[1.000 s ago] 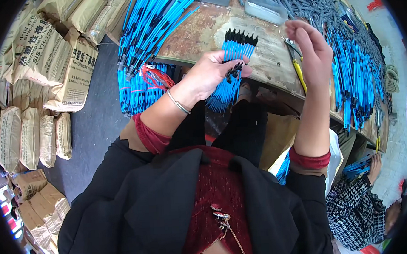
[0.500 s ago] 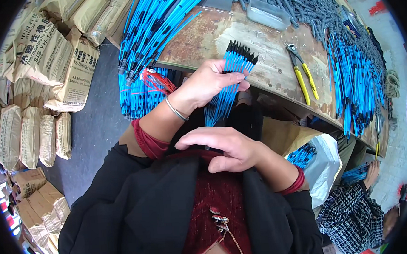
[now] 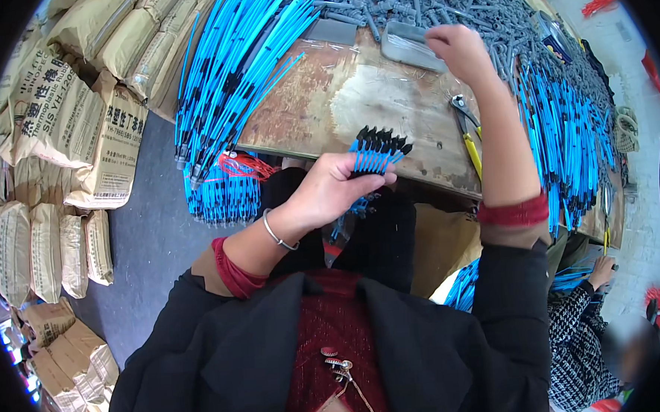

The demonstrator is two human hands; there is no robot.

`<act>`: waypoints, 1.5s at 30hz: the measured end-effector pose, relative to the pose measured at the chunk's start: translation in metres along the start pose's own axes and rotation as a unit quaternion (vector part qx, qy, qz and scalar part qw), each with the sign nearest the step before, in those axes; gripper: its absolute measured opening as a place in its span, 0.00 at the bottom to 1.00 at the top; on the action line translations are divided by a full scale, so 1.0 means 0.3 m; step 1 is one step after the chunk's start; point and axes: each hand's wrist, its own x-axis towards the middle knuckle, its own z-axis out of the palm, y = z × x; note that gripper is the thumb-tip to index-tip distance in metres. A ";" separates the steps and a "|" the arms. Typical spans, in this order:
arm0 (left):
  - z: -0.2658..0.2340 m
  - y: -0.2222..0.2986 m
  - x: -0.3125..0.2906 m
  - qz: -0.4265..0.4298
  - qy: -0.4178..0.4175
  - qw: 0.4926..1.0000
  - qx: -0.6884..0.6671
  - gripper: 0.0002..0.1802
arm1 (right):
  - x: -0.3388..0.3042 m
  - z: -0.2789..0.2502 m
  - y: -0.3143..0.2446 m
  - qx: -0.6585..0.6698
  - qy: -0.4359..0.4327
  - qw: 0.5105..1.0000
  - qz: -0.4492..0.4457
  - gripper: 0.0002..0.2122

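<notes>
My left hand (image 3: pixel 336 185), a bracelet on its wrist, is closed around a bundle of thin blue tubes (image 3: pixel 376 161). Their pointed black tips fan out above the thumb, and lower parts of the bundle show beneath the fist in front of my dark trousers. My right hand (image 3: pixel 459 50) is over the table at the right end of a shallow clear plastic tray (image 3: pixel 410 51). Its fingers are bent together and point down at the tray's edge; whatever they pinch, if anything, is hidden. The right forearm passes over yellow-handled pliers (image 3: pixel 470 143) and partly covers them.
Grey plastic fittings (image 3: pixel 409 4) are heaped along the table's back. Blue tubes lie at the left (image 3: pixel 244 69) and right (image 3: pixel 565 141) of the worn tabletop (image 3: pixel 302 107). Red strands (image 3: pixel 247 165) hang by the left edge. Paper sacks (image 3: pixel 103 151) stand left; another person's hand (image 3: pixel 602 272) is at right.
My right hand has gone from in front of my chest up and forward to the tray. My left hand still grips the bundle, now a little lower, with less blue showing above the fingers.
</notes>
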 end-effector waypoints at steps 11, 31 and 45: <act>-0.010 0.001 0.017 -0.049 0.027 0.993 -0.101 0.08 | 0.112 0.075 -0.090 -0.195 -0.034 0.978 0.061 0.08; -0.013 -0.031 -0.034 0.001 -0.035 0.991 -0.128 0.10 | -0.640 0.102 -0.552 0.609 -0.054 0.726 -0.314 0.03; -0.005 -0.001 -0.028 0.047 0.000 0.994 0.096 0.10 | -0.749 -0.019 -0.516 0.526 0.193 0.827 -0.032 0.03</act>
